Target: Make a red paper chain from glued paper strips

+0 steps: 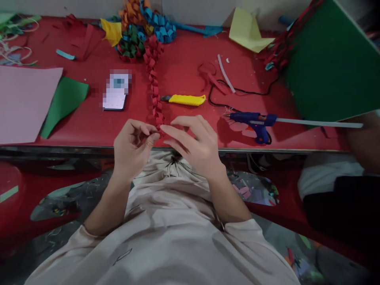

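Observation:
A chain of red paper links (153, 81) runs down the red table towards me, and its near end lies at my fingertips. My left hand (130, 148) pinches that end between thumb and forefinger; the link itself is mostly hidden by the fingers. My right hand (197, 144) has its fingers spread, with the index fingertip at or touching the same end of the chain. Just beyond the right hand lies a yellow utility knife (187, 100). Farther right, a blue glue gun (252, 120) rests on its side with a long white glue stick in it.
A phone (114, 93) lies left of the chain. Pink paper (26, 103) and green paper (63, 101) cover the left side. Coloured paper chains (133, 35) are heaped at the back. A black cord (252, 92) trails behind the glue gun. Another person holds a green board (332, 67) at right.

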Available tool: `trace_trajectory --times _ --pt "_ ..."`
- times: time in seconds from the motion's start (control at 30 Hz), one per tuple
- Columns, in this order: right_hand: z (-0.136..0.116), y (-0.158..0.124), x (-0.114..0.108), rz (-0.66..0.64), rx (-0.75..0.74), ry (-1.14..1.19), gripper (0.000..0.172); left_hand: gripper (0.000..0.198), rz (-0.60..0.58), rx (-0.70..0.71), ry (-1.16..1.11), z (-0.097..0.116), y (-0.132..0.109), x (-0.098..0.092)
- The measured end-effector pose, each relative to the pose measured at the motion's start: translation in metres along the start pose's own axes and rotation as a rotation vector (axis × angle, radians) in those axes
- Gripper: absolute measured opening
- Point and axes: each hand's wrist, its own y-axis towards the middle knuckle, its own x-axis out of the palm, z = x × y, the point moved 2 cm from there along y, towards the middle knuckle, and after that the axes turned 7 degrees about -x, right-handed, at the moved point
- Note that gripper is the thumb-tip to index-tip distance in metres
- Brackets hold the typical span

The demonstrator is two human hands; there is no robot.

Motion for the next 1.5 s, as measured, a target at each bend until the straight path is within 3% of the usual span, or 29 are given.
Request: trace_trajectory --times 0.17,0.33,0.53,0.63,0.73,0.83,0.9,1.0,1.13,1.23,1.37,1.5 --pt "0.005 0.004 0.013 0.067 -0.161 -0.098 0.023 0.037 -0.062 -0.056 -0.036 0.0 -0.001 -0.003" --pt "0.005 0.003 0.014 0.119 -0.37 -0.129 0.023 0.043 -0.108 -0.201 -0.113 -0.005 0.0 -0.01" --pt "0.009 -0.001 0.018 0.037 -0.309 -0.065 0.021 0.046 -0.135 -0.312 -0.192 -0.015 -0.001 -0.014" --pt "0.011 -0.002 0.021 0.063 -0.303 0.039 0.02 0.048 -0.125 -0.313 -0.27 -0.016 -0.001 -0.015" --pt "0.012 -0.002 0.022 0.238 -0.2 0.185 0.016 0.051 -0.103 -0.328 -0.35 -0.017 0.0 -0.016" --pt "0.014 -0.005 0.022 0.442 0.084 0.269 0.004 0.053 -0.087 -0.335 -0.421 -0.017 0.003 -0.017" --pt "0.015 -0.008 0.021 0.49 0.276 0.274 0.01 0.055 -0.077 -0.329 -0.457 -0.017 0.005 -0.018" --pt "0.013 -0.006 0.019 0.378 0.373 0.29 0.026 0.053 -0.058 -0.332 -0.485 -0.016 0.007 -0.017" --pt "0.005 0.003 0.024 0.117 0.209 0.3 0.02 0.05 -0.046 -0.345 -0.492 -0.012 0.005 -0.014" --pt "0.0 0.005 0.032 0.09 0.179 0.292 0.021 0.049 -0.043 -0.316 -0.461 -0.01 0.003 -0.011" --pt "0.002 0.004 0.04 0.081 0.236 0.359 0.011 0.044 -0.038 -0.25 -0.381 -0.014 0.0 -0.011" --pt "0.007 0.0 0.037 0.092 0.282 0.443 0.022 0.04 0.001 -0.114 -0.268 -0.015 0.001 -0.015"
